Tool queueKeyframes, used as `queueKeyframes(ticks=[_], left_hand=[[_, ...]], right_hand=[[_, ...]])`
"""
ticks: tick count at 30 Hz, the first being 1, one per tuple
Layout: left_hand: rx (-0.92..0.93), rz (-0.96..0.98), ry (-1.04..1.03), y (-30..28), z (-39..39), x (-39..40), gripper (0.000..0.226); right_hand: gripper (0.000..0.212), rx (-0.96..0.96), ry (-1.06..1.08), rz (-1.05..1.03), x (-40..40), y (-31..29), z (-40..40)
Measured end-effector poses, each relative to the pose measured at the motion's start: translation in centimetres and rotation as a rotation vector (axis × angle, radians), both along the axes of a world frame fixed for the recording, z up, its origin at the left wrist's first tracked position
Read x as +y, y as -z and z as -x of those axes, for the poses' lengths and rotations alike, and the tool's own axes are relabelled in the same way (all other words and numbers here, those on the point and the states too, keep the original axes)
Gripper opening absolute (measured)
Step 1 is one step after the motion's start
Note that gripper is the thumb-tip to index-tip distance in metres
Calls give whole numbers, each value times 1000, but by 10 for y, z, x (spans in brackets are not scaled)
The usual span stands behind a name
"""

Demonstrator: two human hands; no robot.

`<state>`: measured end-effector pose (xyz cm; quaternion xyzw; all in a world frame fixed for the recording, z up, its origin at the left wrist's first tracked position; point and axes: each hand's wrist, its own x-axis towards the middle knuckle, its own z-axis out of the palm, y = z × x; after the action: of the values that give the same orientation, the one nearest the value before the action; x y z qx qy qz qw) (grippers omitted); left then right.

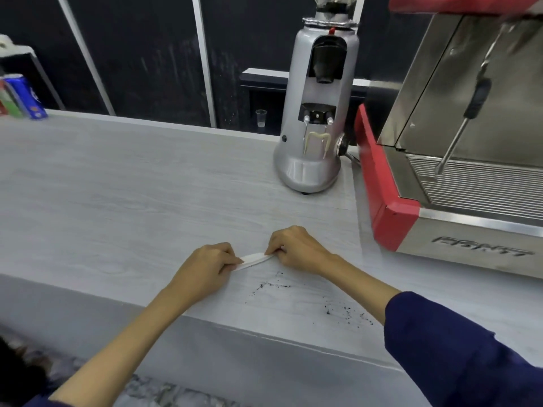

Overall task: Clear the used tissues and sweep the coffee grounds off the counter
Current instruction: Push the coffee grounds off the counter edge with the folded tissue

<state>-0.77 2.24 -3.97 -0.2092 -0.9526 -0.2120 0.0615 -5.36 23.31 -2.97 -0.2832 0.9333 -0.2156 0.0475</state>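
- Right forearm in dark blue sleeve (458, 348) at 4 o'clock, closest to camera; left forearm bare, coming in from 7 o'clock.
- Left hand (205, 267) fingers curled, pinching left end of the tissue (253, 259).
- Right hand (295, 249) fingers curled, pinching the right end.
- Tissue is a narrow white strip stretched between both hands, low over the counter (117, 186), frame centre.
- Coffee grounds (338, 309) scattered on counter near front edge, 5 o'clock of the tissue, under right forearm.
- Silver grinder (317, 113) at 1 o'clock, red-and-steel espresso machine (440, 177) at 2–3 o'clock.
- Cans (22, 95) far at 10 o'clock.
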Motion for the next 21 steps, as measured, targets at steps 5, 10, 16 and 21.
queueKeyframes(ticks=[5,10,16,21], left_hand=[[-1,-24,-122,2,-38,30,22],[-6,-19,-226,6,-61,56,21],[-11,-39,-195,-5,-59,72,21],[79,-92,-96,-30,-17,76,19]], right_hand=[[33,3,-97,-24,22,-2,-18],[28,7,-148,-39,35,-5,-28],[32,-15,-59,103,68,-9,-42],[30,69,112,265,80,-19,-36]])
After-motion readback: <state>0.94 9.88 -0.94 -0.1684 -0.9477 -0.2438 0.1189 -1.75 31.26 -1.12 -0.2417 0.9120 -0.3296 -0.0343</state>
